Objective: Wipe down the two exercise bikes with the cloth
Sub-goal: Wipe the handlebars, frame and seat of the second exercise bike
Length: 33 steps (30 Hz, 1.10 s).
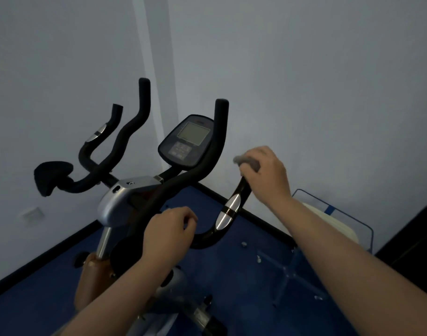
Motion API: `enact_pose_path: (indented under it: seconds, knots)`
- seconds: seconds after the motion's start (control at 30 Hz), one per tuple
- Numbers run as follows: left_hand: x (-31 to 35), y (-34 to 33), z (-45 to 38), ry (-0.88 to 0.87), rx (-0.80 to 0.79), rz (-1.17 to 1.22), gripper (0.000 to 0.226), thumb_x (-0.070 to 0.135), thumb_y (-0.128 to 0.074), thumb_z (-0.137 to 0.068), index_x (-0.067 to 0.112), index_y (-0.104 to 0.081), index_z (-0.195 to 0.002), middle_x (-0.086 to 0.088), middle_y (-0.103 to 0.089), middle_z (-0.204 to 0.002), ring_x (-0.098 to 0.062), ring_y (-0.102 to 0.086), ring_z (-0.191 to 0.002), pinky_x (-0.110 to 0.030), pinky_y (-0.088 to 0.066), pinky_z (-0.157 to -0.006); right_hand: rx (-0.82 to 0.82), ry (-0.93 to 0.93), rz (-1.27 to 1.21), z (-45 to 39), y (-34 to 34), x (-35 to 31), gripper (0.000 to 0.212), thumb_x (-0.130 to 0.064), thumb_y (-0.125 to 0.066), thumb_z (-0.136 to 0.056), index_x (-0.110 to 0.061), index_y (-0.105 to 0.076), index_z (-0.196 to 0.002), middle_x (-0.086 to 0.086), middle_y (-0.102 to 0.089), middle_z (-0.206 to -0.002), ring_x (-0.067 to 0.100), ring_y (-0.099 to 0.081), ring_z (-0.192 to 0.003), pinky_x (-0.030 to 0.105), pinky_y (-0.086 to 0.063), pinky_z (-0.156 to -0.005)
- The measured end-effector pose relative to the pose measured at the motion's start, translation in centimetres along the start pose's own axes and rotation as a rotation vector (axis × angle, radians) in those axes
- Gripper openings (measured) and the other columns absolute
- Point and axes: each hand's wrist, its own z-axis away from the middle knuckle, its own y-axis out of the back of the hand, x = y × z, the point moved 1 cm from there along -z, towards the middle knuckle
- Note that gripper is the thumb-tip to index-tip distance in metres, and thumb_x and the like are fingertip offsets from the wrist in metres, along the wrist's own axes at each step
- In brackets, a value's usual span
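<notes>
Grey cloth (pixel 247 162): bunched in my right hand (pixel 265 175), wrapped over the handlebar end (pixel 241 190). Left hand (pixel 168 229) curled around the lower bar (pixel 207 238), steadying. Step: wiping the near bike's grip. Next, probably: slide the cloth down toward my left hand.

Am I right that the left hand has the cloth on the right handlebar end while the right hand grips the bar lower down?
Hands swapped. In the head view the right hand holds the cloth on the handlebar end; the left hand grips the bar lower down.
</notes>
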Motion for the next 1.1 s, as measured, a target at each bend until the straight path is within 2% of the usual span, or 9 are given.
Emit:
enact_pose_path:
  seconds: [0.13,0.2,0.27,0.53,0.67,0.8,0.9,1.03,1.1]
  knots:
    - [0.1,0.1,0.1,0.001,0.004,-0.024,0.016,0.024,-0.056,-0.092,0.029,-0.071,-0.09,0.017,-0.063,-0.077,-0.002,-0.053,-0.064,-0.012,-0.036,-0.057,0.274,-0.539,-0.579,2.7,-3.1,-1.0,0.017,-0.035,-0.048,-0.097,-0.03,-0.061,-0.108,0.003,-0.065,-0.104,0.009,-0.069,-0.086,0.023,-0.051,-0.066]
    - [0.1,0.1,0.1,0.003,0.008,-0.027,0.016,0.025,-0.056,-0.092,0.029,-0.071,-0.09,0.019,-0.057,-0.071,0.0,-0.05,-0.06,-0.01,-0.031,-0.053,0.418,-0.44,-0.465,4.8,-5.1,-2.1,0.032,-0.036,-0.044,-0.101,-0.034,-0.051,-0.132,-0.007,-0.049,-0.125,-0.006,-0.057,-0.101,0.008,-0.043,-0.081]
    - [0.0,0.0,0.0,0.011,0.009,-0.019,0.017,0.025,-0.055,-0.092,0.03,-0.071,-0.09,0.018,-0.06,-0.073,0.0,-0.051,-0.061,-0.01,-0.031,-0.053,0.412,-0.294,-0.334,3.9,-5.0,-2.0,0.033,-0.03,-0.044,-0.101,-0.026,-0.055,-0.132,-0.003,-0.043,-0.133,0.01,-0.055,-0.113,0.018,-0.047,-0.09]
    - [-0.1,-0.1,0.0,0.047,0.009,0.01,0.017,0.026,-0.053,-0.094,0.031,-0.069,-0.09,0.018,-0.063,-0.075,0.0,-0.055,-0.062,-0.01,-0.034,-0.052,-0.043,0.487,0.461,6.0,-3.5,0.4,0.023,-0.015,-0.051,-0.089,-0.01,-0.072,-0.096,0.005,-0.066,-0.106,0.027,-0.051,-0.12,0.051,-0.02,-0.117]
    - [-0.1,0.3,0.4,0.112,0.095,0.204,0.018,0.025,-0.052,-0.095,0.035,-0.065,-0.089,0.019,-0.061,-0.076,0.005,-0.056,-0.073,-0.012,-0.034,-0.054,-0.278,0.586,0.434,3.7,-1.1,-0.4,0.03,-0.026,-0.045,-0.093,-0.018,-0.071,-0.102,-0.002,-0.068,-0.096,0.02,-0.06,-0.095,0.037,-0.02,-0.118]
    - [-0.2,0.8,1.1,0.148,0.3,0.45,0.016,0.021,-0.051,-0.095,0.031,-0.064,-0.093,0.013,-0.059,-0.083,-0.002,-0.054,-0.069,-0.018,-0.038,-0.06,-0.195,0.42,0.358,7.2,-3.0,-2.5,0.019,-0.011,-0.057,-0.089,-0.015,-0.072,-0.1,0.002,-0.066,-0.093,0.024,-0.059,-0.091,0.046,-0.037,-0.105]
    - [-0.7,1.8,1.9,0.133,0.436,0.396,0.016,0.021,-0.048,-0.094,0.026,-0.063,-0.097,0.015,-0.06,-0.088,-0.001,-0.054,-0.082,-0.021,-0.042,-0.073,-0.384,0.484,0.301,12.3,-7.3,-5.3,0.025,-0.014,-0.054,-0.088,-0.017,-0.069,-0.108,0.003,-0.066,-0.101,0.022,-0.058,-0.097,0.045,-0.044,-0.099]
    - [-5.2,2.4,3.9,0.221,0.406,0.009,0.017,0.026,-0.047,-0.094,0.023,-0.062,-0.102,0.007,-0.061,-0.097,-0.014,-0.054,-0.092,-0.033,-0.04,-0.084,-0.674,0.424,0.192,10.9,-5.6,-4.6,0.051,-0.04,-0.037,-0.1,-0.028,-0.032,-0.149,-0.013,-0.048,-0.139,-0.006,-0.034,-0.125,0.015,-0.011,-0.115]
    - [-6.7,2.1,4.8,0.314,0.382,0.074,0.023,0.039,-0.042,-0.095,0.025,-0.059,-0.1,0.007,-0.057,-0.095,-0.015,-0.054,-0.089,-0.038,-0.044,-0.082,-0.749,0.517,0.306,10.6,-4.5,-3.7,0.049,-0.042,-0.025,-0.102,-0.027,-0.036,-0.147,-0.012,-0.041,-0.148,-0.002,-0.035,-0.132,0.021,-0.01,-0.118]
